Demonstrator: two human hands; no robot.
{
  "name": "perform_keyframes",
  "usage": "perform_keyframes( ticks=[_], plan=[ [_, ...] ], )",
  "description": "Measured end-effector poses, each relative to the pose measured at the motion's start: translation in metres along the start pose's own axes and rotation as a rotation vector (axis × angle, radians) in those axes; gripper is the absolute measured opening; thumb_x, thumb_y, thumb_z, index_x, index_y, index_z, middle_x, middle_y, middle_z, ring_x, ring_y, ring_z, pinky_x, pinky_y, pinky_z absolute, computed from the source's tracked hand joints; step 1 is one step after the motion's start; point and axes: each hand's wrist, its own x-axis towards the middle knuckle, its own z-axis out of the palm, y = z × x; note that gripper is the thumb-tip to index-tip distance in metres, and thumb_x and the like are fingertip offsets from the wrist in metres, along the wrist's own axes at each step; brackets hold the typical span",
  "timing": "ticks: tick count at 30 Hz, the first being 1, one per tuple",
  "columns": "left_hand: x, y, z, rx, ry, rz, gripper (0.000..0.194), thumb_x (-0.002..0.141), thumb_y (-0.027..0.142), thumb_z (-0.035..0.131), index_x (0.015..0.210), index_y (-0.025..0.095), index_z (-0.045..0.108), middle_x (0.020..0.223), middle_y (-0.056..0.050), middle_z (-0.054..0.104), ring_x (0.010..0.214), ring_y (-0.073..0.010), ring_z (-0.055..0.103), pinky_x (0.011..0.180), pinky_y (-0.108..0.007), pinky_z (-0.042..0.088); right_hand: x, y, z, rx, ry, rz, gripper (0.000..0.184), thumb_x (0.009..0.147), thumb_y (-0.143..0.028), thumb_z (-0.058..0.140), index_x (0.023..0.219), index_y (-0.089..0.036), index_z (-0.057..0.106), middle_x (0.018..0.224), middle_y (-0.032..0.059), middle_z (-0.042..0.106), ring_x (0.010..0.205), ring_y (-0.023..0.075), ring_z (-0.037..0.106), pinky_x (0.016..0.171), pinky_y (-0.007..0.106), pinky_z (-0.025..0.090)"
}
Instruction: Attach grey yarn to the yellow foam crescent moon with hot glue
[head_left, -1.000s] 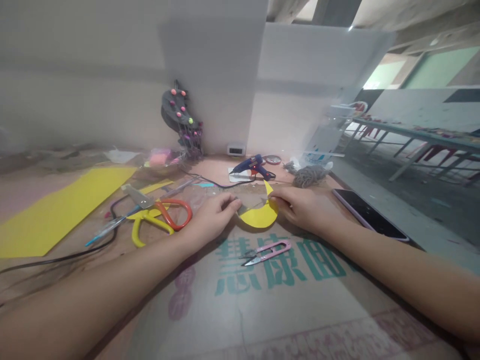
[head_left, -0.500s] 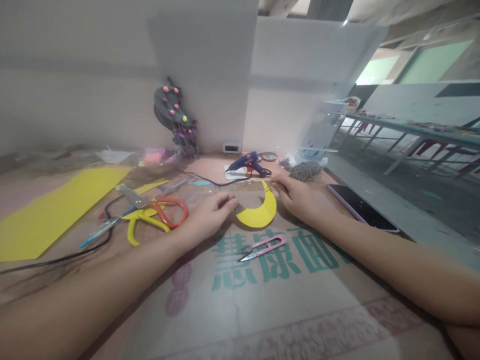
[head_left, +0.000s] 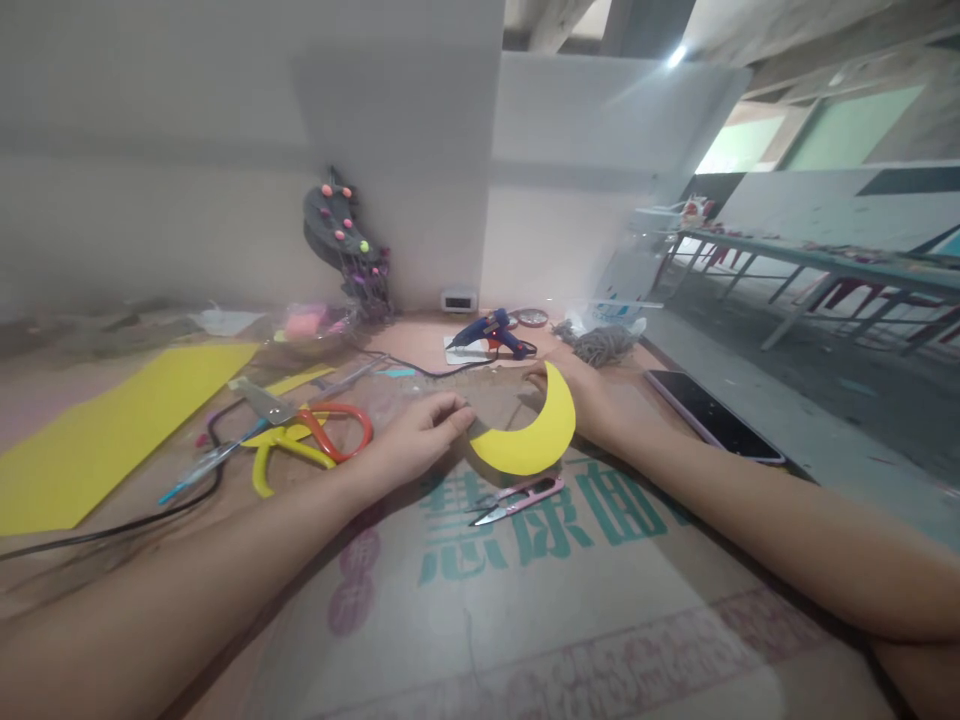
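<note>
The yellow card crescent point(head_left: 536, 445) is held up at the centre, tips toward nine and twelve o'clock. The left hand point(head_left: 435, 425) pinches its nine o'clock tip between thumb and finger; the right hand point(head_left: 592, 400) is behind the twelve o'clock side with curled fingers, and whether it grips the card I cannot tell. The shape looks fully cut: its outline is whole and smooth. Its near face is bare, whereas the grey crescent ornament point(head_left: 330, 235) at ten o'clock bears pom-poms, so any decorating of this piece seems undone. The glue gun point(head_left: 487, 326) at eleven and the grey yarn point(head_left: 604, 343) between one and two lie apart from it. The thread snips point(head_left: 529, 502) lie at six, the scissors point(head_left: 325, 443) and a large yellow sheet point(head_left: 135, 420) at nine. The crescent's back is out of sight, the left forearm partly covers the scissors' yellow handle, the clutter at the far left blurs, and the small digital clock's point(head_left: 459, 300) display is unreadable
</note>
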Motion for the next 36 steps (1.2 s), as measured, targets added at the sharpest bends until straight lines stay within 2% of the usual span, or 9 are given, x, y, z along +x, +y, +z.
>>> perform_keyframes(
  ticks=[5, 7, 9, 12, 15, 17, 21, 26, 36],
  plan=[
    [-0.001, 0.0, -0.001, 0.019, 0.039, -0.019, 0.035, 0.088, 0.047, 0.046, 0.068, 0.018, 0.05, 0.063, 0.002, 0.046, 0.062, -0.0131, 0.044, 0.055, -0.025, 0.033, 0.0, -0.021, -0.005, -0.054, 0.005, -0.098, 0.032, 0.085, -0.027, 0.058, 0.114, -0.017, 0.068, 0.114, 0.0156, 0.063, 0.11, 0.0306, 0.055, 0.098, 0.05, 0.04],
    [-0.001, 0.0, -0.001, 0.034, 0.056, -0.022, 0.036, 0.088, 0.047, 0.046, 0.067, 0.018, 0.049, 0.063, 0.002, 0.046, 0.062, -0.0133, 0.044, 0.056, -0.025, 0.032, -0.002, -0.034, -0.006, 0.076, 0.034, -0.09, 0.032, 0.086, -0.025, 0.056, 0.115, -0.016, 0.066, 0.117, 0.0147, 0.064, 0.112, 0.0281, 0.056, 0.099, 0.048, 0.042],
    [-0.001, 0.0, -0.001, 0.037, 0.067, -0.031, 0.034, 0.088, 0.046, 0.046, 0.068, 0.018, 0.049, 0.065, 0.002, 0.046, 0.063, -0.0134, 0.044, 0.057, -0.025, 0.033, -0.006, -0.049, -0.007, 0.304, 0.007, 0.006, 0.028, 0.088, -0.022, 0.053, 0.112, -0.018, 0.066, 0.116, 0.0116, 0.066, 0.11, 0.0247, 0.059, 0.097, 0.043, 0.046],
    [-0.002, 0.003, 0.0, 0.039, 0.075, -0.052, 0.033, 0.088, 0.044, 0.045, 0.069, 0.018, 0.048, 0.066, 0.003, 0.046, 0.063, -0.0129, 0.044, 0.058, -0.026, 0.032, -0.012, -0.067, -0.006, 0.685, -0.18, 0.239, 0.036, 0.086, -0.023, 0.056, 0.121, -0.021, 0.06, 0.12, 0.0095, 0.065, 0.086, 0.0179, 0.068, 0.073, 0.031, 0.056],
    [-0.003, 0.005, 0.0, 0.054, 0.074, -0.061, 0.033, 0.088, 0.044, 0.046, 0.068, 0.018, 0.046, 0.064, 0.004, 0.043, 0.062, -0.0123, 0.043, 0.056, -0.025, 0.031, -0.016, -0.071, -0.001, 0.87, -0.361, 0.385, 0.05, 0.084, -0.023, 0.054, 0.134, -0.025, 0.048, 0.119, 0.0086, 0.065, 0.053, 0.0077, 0.06, 0.047, 0.022, 0.049],
    [-0.003, 0.006, -0.001, 0.049, 0.067, -0.068, 0.033, 0.089, 0.044, 0.046, 0.069, 0.018, 0.046, 0.064, 0.004, 0.043, 0.061, -0.0121, 0.043, 0.056, -0.025, 0.031, -0.017, -0.068, 0.003, 0.837, -0.369, 0.362, 0.047, 0.083, -0.023, 0.057, 0.13, -0.023, 0.052, 0.108, 0.0066, 0.067, 0.058, 0.0089, 0.062, 0.052, 0.022, 0.05],
    [-0.003, 0.005, -0.001, 0.067, 0.063, -0.059, 0.033, 0.089, 0.043, 0.046, 0.068, 0.018, 0.047, 0.065, 0.003, 0.045, 0.063, -0.0124, 0.044, 0.057, -0.025, 0.032, -0.014, -0.058, 0.007, 0.725, -0.257, 0.321, 0.028, 0.079, -0.028, 0.064, 0.105, -0.018, 0.067, 0.091, 0.005, 0.07, 0.082, 0.0161, 0.065, 0.07, 0.026, 0.052],
    [-0.003, 0.001, -0.001, 0.071, 0.035, -0.04, 0.035, 0.089, 0.045, 0.045, 0.068, 0.017, 0.049, 0.064, 0.004, 0.044, 0.063, -0.012, 0.043, 0.056, -0.025, 0.031, -0.008, -0.055, 0.01, 0.659, -0.23, 0.41, 0.019, 0.079, -0.033, 0.063, 0.083, -0.015, 0.069, 0.082, 0.0053, 0.072, 0.072, 0.0161, 0.064, 0.066, 0.027, 0.049],
    [-0.002, 0.001, -0.001, 0.126, -0.029, 0.008, 0.037, 0.091, 0.045, 0.043, 0.065, 0.017, 0.045, 0.064, 0.004, 0.043, 0.062, -0.0118, 0.042, 0.056, -0.024, 0.03, -0.01, -0.051, 0.018, 0.578, -0.175, 0.408, 0.021, 0.081, -0.037, 0.061, 0.081, -0.016, 0.066, 0.077, 0.0043, 0.07, 0.069, 0.0164, 0.063, 0.062, 0.027, 0.048]
  ],
)
